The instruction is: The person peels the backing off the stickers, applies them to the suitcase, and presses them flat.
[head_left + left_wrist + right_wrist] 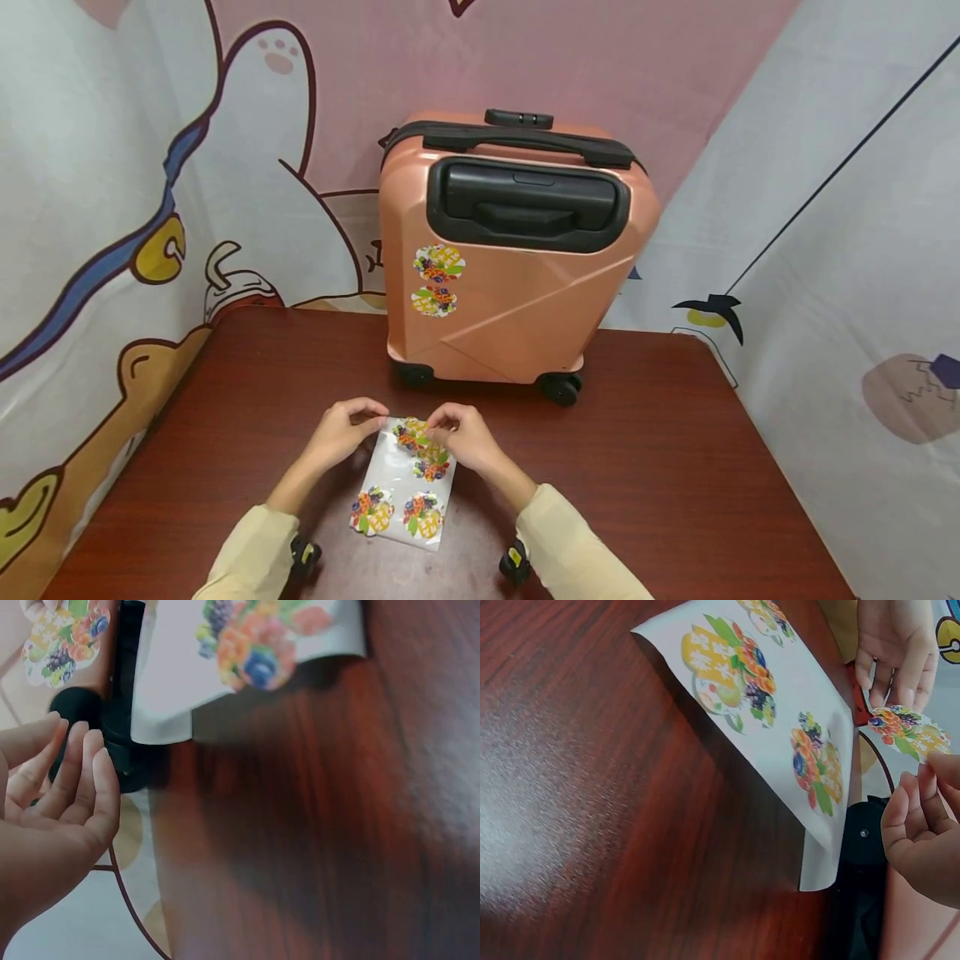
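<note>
One fruit sticker (904,733), pinched by its edge in the right grip (465,437), is over the sticker sheet (393,471) on the counter (637,467); left grip (337,437) narrow, seemingly empty, nearby; hazard: its unsupported edge may curl, folding it onto itself.
</note>
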